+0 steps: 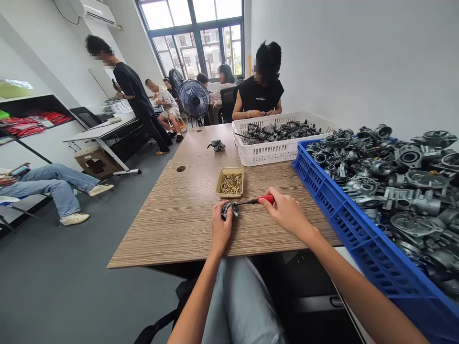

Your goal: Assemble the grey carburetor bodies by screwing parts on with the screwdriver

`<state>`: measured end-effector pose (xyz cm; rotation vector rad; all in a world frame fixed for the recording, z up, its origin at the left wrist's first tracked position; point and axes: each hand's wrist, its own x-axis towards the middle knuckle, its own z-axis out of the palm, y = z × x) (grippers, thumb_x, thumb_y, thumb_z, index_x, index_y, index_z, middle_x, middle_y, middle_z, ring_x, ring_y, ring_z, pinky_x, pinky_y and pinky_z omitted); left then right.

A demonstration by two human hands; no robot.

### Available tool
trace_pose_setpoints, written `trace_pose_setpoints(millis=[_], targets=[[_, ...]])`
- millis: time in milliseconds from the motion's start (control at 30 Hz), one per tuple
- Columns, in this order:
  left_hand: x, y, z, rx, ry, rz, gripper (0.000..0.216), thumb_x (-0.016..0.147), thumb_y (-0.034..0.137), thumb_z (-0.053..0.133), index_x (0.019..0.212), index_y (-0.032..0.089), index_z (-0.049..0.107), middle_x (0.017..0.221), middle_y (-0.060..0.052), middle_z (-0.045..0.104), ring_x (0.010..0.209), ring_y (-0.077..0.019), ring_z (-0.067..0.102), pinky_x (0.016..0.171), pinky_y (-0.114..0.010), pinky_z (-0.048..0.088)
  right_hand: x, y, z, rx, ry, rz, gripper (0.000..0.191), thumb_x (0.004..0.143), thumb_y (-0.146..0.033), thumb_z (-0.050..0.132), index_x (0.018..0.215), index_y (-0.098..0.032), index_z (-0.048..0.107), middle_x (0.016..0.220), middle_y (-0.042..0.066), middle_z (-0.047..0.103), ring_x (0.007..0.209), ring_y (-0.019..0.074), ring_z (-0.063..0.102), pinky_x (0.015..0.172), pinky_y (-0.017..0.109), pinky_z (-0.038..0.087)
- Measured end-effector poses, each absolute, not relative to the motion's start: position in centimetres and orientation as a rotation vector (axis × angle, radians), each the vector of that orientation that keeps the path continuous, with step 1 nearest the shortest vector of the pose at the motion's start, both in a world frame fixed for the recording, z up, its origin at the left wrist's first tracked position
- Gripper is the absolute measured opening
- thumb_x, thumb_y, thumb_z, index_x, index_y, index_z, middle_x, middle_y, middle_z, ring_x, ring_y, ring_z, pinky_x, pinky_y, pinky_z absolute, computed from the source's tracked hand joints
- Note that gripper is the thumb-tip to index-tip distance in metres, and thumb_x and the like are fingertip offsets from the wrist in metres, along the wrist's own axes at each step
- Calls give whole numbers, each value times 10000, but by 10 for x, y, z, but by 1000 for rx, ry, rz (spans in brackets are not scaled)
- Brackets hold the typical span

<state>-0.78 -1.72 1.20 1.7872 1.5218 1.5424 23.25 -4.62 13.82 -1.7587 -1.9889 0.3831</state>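
On the wooden table, my left hand [221,223] is closed around a small grey metal carburetor [230,209], which it partly covers. My right hand [285,211] grips the red handle of a screwdriver [254,201]. The screwdriver lies nearly level, its dark shaft pointing left, with its tip at the carburetor's right side; whether it sits in a screw is too small to tell. Just beyond my left hand stands a small tan tray [218,190] full of brass-coloured screws [231,184].
A blue crate [322,191] heaped with carburetors [380,167] borders my right arm. Behind it sits a white basket [267,155] of similar parts. Another carburetor [216,145] lies farther back. A person [260,95] works across the table [161,229].
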Motion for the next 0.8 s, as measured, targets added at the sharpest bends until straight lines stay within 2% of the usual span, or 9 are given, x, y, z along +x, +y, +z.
trace_pose_setpoints(millis=[800], targets=[[-9, -15, 7, 1800, 1512, 1582, 221, 1054, 330, 625, 1244, 246, 700, 1235, -104, 724, 1188, -269, 683, 1104, -464, 541, 232, -47, 137, -1744, -2010, 365, 240, 1128, -489, 508, 1064, -266, 570, 830, 14, 747, 770, 230, 695, 648, 288, 229]])
